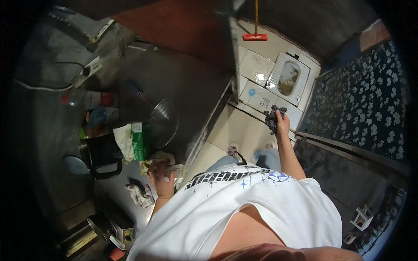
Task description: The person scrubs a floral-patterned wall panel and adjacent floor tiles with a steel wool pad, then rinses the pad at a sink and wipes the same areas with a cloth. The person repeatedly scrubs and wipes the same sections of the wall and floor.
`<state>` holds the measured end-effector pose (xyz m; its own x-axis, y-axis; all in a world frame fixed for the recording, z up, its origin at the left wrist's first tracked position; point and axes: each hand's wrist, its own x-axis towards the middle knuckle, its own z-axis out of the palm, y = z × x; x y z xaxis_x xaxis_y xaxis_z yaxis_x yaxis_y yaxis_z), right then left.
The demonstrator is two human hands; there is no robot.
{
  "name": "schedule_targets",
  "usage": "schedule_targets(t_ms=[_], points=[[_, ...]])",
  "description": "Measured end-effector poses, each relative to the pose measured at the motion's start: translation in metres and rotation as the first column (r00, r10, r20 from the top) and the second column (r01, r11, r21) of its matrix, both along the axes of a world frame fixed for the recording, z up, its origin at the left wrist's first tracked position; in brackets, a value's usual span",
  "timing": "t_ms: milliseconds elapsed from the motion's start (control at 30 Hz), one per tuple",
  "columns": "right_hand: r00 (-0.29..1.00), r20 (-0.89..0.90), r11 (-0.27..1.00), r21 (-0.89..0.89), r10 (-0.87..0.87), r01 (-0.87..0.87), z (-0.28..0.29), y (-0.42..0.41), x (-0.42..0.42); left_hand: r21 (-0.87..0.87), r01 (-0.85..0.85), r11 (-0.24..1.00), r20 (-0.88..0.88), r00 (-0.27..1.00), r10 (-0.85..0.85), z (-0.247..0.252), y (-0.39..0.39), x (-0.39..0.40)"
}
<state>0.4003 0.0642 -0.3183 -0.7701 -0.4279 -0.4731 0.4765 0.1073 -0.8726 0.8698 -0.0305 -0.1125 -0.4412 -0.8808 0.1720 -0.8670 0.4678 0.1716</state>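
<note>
My right hand (282,125) is closed around a dark, curly metal scouring pad (271,118), held out over the tiled floor near the squat toilet (289,80). On the left, my left hand (161,178) rests on a pale, yellowish cloth (169,160) at the counter's edge; whether its fingers grip the cloth is unclear. A crumpled patterned cloth (141,195) lies beside that hand. Behind it stand a green and white packet (138,140) and a black-handled pot or jug (106,156). A round metal strainer (164,123) lies farther up the dark counter.
Bottles (98,99) and a power strip (88,71) are at the far left. A red broom or brush head (255,37) stands on the tiles beyond a raised threshold. A floral curtain or panel (362,101) borders the right side, and a white stool (362,217) stands at lower right.
</note>
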Motion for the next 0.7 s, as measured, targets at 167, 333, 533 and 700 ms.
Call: schedule_targets(t_ms=[167,333,533,700], points=[[0.997,0.030,0.996,0.065,-0.067,0.065,-0.013,0.027,-0.065,-0.158,-0.092,0.983,0.419,0.895,0.151,-0.087,0.004,0.086],[0.978,-0.035,0.965,0.158,-0.207,0.210,-0.080,0.070,-0.172,-0.250,-0.486,0.837,0.398,0.737,0.547,-0.018,-0.041,0.030],[0.984,-0.036,0.959,0.223,-0.173,0.177,-0.077,0.077,-0.282,-0.428,-0.898,0.105,-0.523,0.341,0.781,0.033,-0.063,0.047],[0.981,-0.077,0.948,0.251,-0.181,0.195,-0.079,0.059,-0.352,0.033,-0.991,-0.131,-0.875,-0.092,0.476,0.067,-0.080,0.003]])
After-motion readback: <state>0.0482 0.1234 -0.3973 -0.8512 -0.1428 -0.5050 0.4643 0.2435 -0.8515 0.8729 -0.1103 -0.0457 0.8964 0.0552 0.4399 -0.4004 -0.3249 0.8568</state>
